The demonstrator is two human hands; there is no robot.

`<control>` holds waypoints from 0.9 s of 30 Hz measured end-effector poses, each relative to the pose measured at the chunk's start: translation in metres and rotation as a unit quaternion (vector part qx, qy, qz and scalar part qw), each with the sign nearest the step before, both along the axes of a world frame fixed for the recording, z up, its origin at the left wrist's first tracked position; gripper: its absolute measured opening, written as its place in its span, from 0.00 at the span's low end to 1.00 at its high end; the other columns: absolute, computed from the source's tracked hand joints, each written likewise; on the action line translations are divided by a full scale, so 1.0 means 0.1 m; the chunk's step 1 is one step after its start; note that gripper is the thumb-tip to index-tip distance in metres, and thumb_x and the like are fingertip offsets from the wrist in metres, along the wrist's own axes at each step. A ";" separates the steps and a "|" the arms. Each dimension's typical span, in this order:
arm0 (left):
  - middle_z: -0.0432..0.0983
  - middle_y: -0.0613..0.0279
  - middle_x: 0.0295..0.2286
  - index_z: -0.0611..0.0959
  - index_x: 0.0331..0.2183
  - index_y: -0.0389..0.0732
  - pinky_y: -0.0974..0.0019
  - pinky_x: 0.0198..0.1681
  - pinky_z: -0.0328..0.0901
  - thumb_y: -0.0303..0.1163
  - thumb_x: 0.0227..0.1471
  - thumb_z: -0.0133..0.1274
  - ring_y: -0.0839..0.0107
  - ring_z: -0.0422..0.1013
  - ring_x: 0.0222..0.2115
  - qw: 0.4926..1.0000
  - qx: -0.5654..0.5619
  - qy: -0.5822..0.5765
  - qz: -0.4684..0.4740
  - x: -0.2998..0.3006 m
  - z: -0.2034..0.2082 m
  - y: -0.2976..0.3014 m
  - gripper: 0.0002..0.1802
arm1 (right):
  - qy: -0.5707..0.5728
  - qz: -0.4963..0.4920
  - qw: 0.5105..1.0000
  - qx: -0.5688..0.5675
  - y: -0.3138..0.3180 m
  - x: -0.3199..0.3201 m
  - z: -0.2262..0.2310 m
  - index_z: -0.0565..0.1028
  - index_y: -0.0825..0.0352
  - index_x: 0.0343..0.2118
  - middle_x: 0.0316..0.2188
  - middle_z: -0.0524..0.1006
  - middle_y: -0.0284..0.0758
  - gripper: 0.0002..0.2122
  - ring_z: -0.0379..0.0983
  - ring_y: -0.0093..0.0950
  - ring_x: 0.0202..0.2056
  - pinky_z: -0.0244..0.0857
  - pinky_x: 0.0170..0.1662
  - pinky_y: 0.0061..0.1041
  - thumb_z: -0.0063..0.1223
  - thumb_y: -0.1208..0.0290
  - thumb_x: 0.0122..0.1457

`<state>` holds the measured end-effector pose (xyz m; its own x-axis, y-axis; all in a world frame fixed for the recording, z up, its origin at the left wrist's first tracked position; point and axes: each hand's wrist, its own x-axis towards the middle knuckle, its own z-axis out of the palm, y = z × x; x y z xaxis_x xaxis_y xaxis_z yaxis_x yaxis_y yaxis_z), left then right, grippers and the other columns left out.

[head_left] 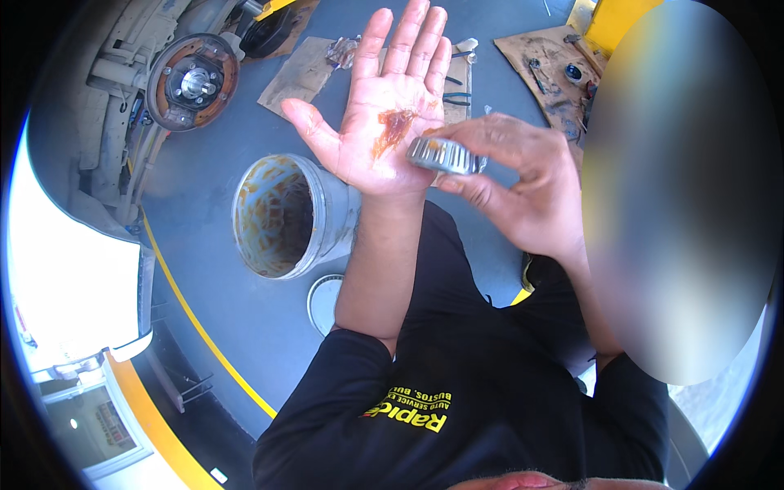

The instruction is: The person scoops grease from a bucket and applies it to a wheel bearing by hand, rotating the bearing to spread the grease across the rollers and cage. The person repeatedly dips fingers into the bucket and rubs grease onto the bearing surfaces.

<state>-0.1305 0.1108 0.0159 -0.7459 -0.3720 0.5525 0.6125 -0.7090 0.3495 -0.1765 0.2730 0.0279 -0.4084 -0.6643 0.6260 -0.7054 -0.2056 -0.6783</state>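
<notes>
My left hand [384,139] is held palm up with the fingers stretched out and the thumb spread. A smear of amber-brown grease [394,131] lies on its palm. Between the thumb and fingers of my right hand [527,180] is a tapered roller bearing [443,156], its steel rollers showing along the side. The bearing is tilted at the edge of the left palm, by the grease; whether it touches the skin I cannot tell. A little grease shows on the bearing too.
Left of my forearm stands a white bucket [331,216] with grease streaks inside, a round lid [325,304] near it. A wheel hub with brake parts [194,83] is at the upper left. Cardboard sheets [298,82] with tools lie on the grey floor. A blurred patch covers the right side.
</notes>
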 end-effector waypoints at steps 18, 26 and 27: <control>0.38 0.33 0.71 0.49 0.69 0.24 0.46 0.75 0.30 0.79 0.58 0.30 0.45 0.34 0.73 0.994 -0.055 -0.011 0.089 -0.04 0.00 -0.09 0.65 | -0.225 -0.079 0.971 -0.009 -0.13 0.08 -0.20 0.83 0.74 0.40 0.30 0.84 0.39 0.12 0.77 0.19 0.29 0.73 0.36 0.23 0.69 0.70 0.58; 0.40 0.33 0.70 0.50 0.70 0.26 0.47 0.75 0.31 0.82 0.56 0.24 0.45 0.37 0.73 0.992 -0.062 0.060 0.093 -0.08 -0.15 -0.06 0.67 | -0.412 -0.003 0.911 -0.031 -0.12 -0.07 -0.16 0.84 0.73 0.43 0.29 0.83 0.29 0.12 0.70 0.09 0.31 0.69 0.35 0.15 0.65 0.68 0.63; 0.40 0.33 0.70 0.50 0.70 0.26 0.47 0.75 0.32 0.82 0.56 0.24 0.45 0.37 0.73 0.993 -0.057 0.057 0.090 -0.06 -0.15 -0.01 0.67 | -0.347 -0.059 0.936 0.001 -0.11 -0.07 -0.15 0.84 0.73 0.42 0.31 0.85 0.34 0.13 0.77 0.17 0.31 0.73 0.39 0.21 0.67 0.68 0.61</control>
<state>-0.1366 0.1094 0.0007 -0.6038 -0.4235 0.6753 0.7654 -0.5448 0.3427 -0.1831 0.2617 0.0132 -0.7871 -0.5896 0.1812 -0.1130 -0.1510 -0.9821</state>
